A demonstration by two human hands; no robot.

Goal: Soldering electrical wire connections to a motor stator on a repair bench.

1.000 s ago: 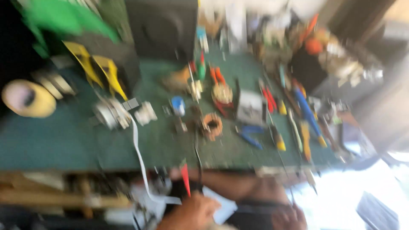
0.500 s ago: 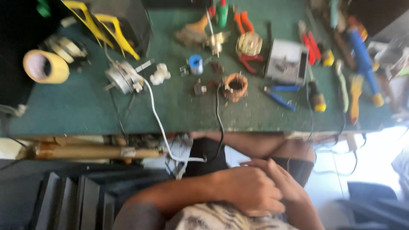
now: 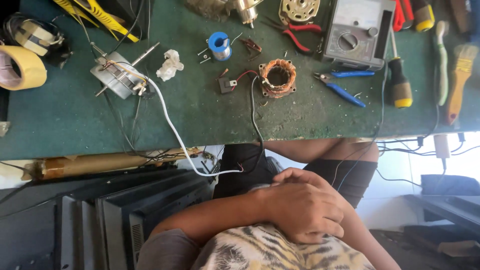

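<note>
My left hand (image 3: 300,210) rests against my belly, fingers curled over my right hand (image 3: 299,177), which is mostly hidden beneath it. Both lie below the bench edge, above my lap and a tiger-striped shirt (image 3: 270,250). Neither hand touches a tool. A white cable (image 3: 175,135) and a black wire (image 3: 256,125) hang off the bench and end a little left of my hands. The black wire runs up to a copper-wound stator (image 3: 277,78) on the green bench mat (image 3: 75,125).
On the mat lie a grey multimeter (image 3: 357,32), blue-handled pliers (image 3: 342,90), red-handled pliers (image 3: 297,35), a black-and-yellow screwdriver (image 3: 400,85), a paintbrush (image 3: 460,75), a blue spool (image 3: 219,45), a metal motor part (image 3: 120,77) and a tape roll (image 3: 20,65). Dark panels (image 3: 125,215) stand lower left.
The view has tilted down and moved closer to the bench edge. My hands have come together over my belly and stay folded there.
</note>
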